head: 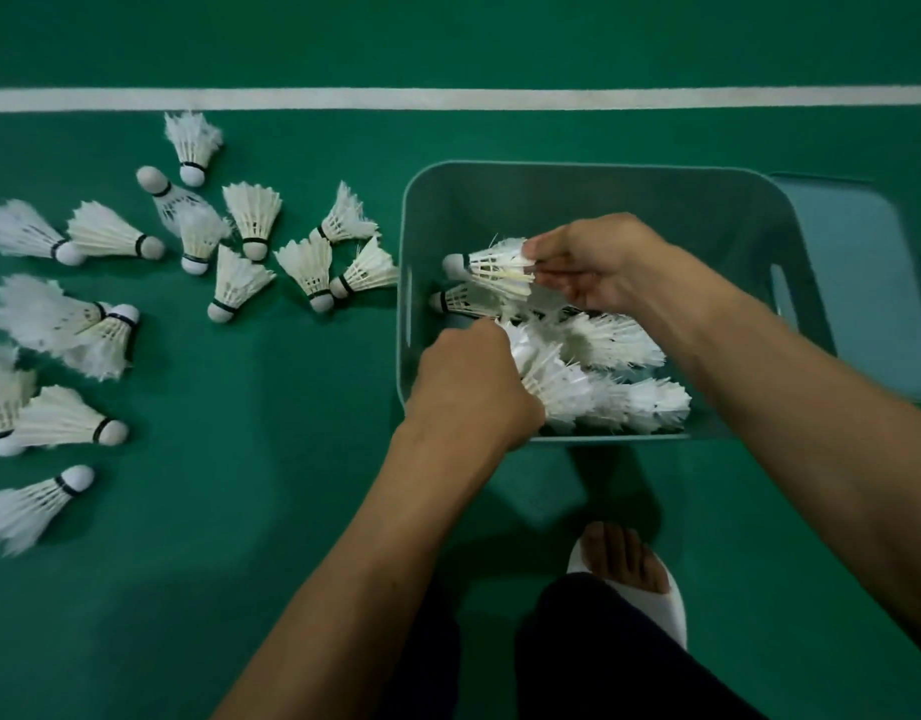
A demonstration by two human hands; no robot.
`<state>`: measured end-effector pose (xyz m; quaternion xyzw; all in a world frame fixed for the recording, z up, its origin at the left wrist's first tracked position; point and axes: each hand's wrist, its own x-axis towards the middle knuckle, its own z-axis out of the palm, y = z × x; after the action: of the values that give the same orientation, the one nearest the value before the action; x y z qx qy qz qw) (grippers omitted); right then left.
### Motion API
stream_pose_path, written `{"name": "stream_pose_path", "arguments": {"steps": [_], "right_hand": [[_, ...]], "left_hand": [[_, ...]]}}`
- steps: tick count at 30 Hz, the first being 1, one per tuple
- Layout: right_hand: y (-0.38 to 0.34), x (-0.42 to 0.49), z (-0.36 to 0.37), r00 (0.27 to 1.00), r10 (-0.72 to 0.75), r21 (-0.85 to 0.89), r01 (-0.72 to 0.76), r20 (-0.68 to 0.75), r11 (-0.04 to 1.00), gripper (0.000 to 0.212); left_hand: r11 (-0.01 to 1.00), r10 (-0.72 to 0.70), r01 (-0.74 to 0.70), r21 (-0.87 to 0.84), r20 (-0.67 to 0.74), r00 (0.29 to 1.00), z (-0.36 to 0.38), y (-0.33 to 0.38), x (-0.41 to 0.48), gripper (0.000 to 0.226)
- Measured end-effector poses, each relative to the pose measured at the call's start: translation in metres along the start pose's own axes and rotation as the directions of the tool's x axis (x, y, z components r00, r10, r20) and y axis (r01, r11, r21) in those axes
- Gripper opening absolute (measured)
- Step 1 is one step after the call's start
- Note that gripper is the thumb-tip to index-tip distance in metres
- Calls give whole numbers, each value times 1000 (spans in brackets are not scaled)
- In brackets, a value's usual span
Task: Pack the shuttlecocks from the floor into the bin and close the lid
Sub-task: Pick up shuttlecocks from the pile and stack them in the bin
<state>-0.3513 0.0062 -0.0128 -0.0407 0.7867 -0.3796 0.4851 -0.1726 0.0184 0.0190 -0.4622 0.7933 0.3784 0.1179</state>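
A teal plastic bin (578, 171) stands open on the green floor, with several white shuttlecocks (614, 345) heaped in its near half. My right hand (598, 262) is over the bin, pinching the feathers of one shuttlecock (492, 265) whose cork points left. My left hand (469, 381) reaches over the bin's near-left corner, its fingers closed among the feathers of the heap; what it grips is hidden. Several more shuttlecocks (250, 215) lie scattered on the floor left of the bin. The lid (858, 283) lies flat behind the bin's right side.
A white court line (448, 98) runs across the floor beyond the bin. My foot in a white slide sandal (630, 569) rests just in front of the bin, with dark trousers below it.
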Motion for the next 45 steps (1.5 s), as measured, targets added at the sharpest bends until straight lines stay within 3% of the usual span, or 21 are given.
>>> {"name": "stream_pose_path", "arguments": {"steps": [14,23,29,31,34,40,45], "right_hand": [[1,20,36,975,-88,80,107,-205,991,17],[4,16,24,989,-108,104,119,-100,987,24],[12,-27,-29,924,-343,-140,322,-171,936,29],[22,-49,-45,913,-395,-262,358,-101,896,34],[34,-74,-58,934,-354,-428,337,42,838,35],[38,-83,-68,945,-314,-429,323,94,844,12],[24,-72,-65,956,-289,-399,282,43,873,15]], "left_hand": [[998,41,-40,56,-5,999,11,15,23,20],[997,41,-38,65,-40,998,20,10,27,20],[998,58,-57,28,-56,997,11,11,24,12],[997,74,-74,4,-56,996,10,14,21,11],[994,102,-104,-37,-59,993,11,18,12,13],[988,132,-136,-71,-56,990,12,16,-1,16],[988,89,-99,-118,-85,992,4,11,7,27]]}}
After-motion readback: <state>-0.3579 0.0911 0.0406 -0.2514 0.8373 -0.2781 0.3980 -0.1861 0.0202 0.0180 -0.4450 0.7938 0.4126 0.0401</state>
